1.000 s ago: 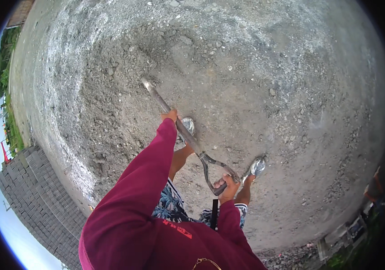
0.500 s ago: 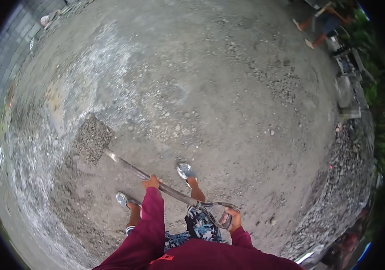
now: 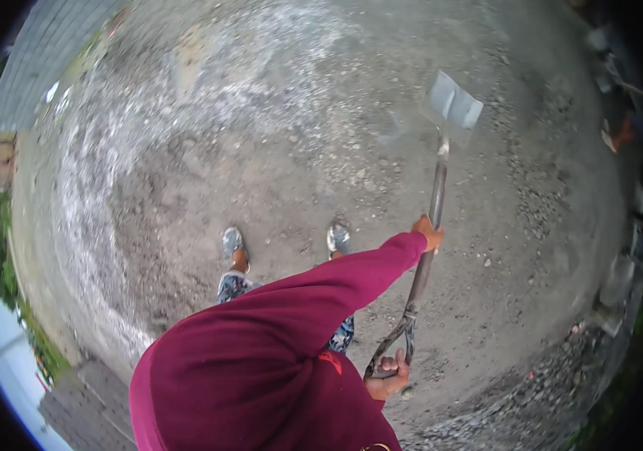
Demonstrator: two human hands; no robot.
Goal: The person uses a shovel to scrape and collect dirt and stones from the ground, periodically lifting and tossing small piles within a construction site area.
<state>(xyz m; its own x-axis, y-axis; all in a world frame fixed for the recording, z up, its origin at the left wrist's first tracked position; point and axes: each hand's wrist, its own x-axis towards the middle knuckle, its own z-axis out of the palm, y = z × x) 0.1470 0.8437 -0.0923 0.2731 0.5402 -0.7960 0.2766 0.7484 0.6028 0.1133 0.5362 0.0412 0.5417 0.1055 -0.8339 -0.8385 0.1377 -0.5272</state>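
A shovel (image 3: 439, 180) with a wooden shaft reaches out ahead of me to the right. Its pale grey blade (image 3: 454, 104) is at the far end and shows bare metal, with no load on it. Halfway along the shaft, my left hand (image 3: 429, 233) is wrapped round the wood, with that arm stretched across my body. My right hand (image 3: 389, 374) is closed at the D-shaped handle at the near end, low beside my right hip. Part of the handle is hidden by the fingers.
Gravelly ground (image 3: 261, 165) spreads all round my shoes (image 3: 233, 242). A grey block wall (image 3: 58, 56) runs along the far left. Loose gravel (image 3: 517, 398) is heaped at the near right. A blurred person (image 3: 621, 134) is at the far right edge, near scattered gear.
The shovel has swung from the left to the far right. Its blade carried a heap of grey gravelly mix before and is bare now. Both hands have kept their grip.
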